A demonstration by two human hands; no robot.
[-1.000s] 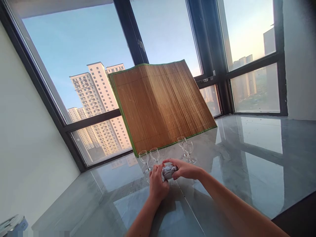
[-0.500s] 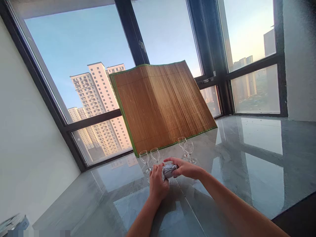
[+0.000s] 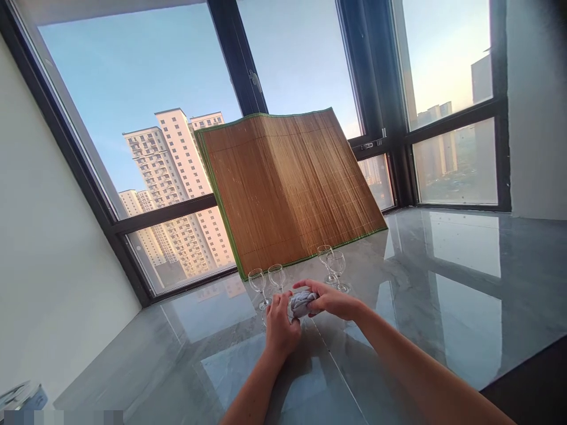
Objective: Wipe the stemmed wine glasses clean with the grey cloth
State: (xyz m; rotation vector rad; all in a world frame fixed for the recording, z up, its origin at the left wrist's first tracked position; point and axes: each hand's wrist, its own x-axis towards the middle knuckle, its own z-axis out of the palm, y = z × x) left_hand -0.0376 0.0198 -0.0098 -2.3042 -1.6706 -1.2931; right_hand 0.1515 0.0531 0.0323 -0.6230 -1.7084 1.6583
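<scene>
A light grey, folded cloth [image 3: 302, 303] is gripped in my right hand [image 3: 334, 301], its thumb and fingers closed around it from the right. My left hand [image 3: 281, 327] is wrapped round a clear wine glass [image 3: 290, 309] lying sideways in the grip. Most of that glass is hidden by the fingers and the cloth, which presses against its bowl end. Just beyond my left hand, two stemmed glasses stand upright, a left one [image 3: 256, 281] and its neighbour [image 3: 276, 276]. Past my right hand are two more, a rear glass [image 3: 325, 256] and a nearer one [image 3: 337, 264].
A brown bamboo mat [image 3: 287, 189] with green edging leans against the windows behind the glasses. The glossy grey tiled surface [image 3: 177, 360] reflects the light. A white wall [image 3: 48, 236] rises at the left, and a partly cut-off package [image 3: 24, 395] lies at the lower left.
The cloth has shifted and turned slightly in my right hand against the glass. Both hands otherwise keep nearly the same pose, and the whole view has moved a little.
</scene>
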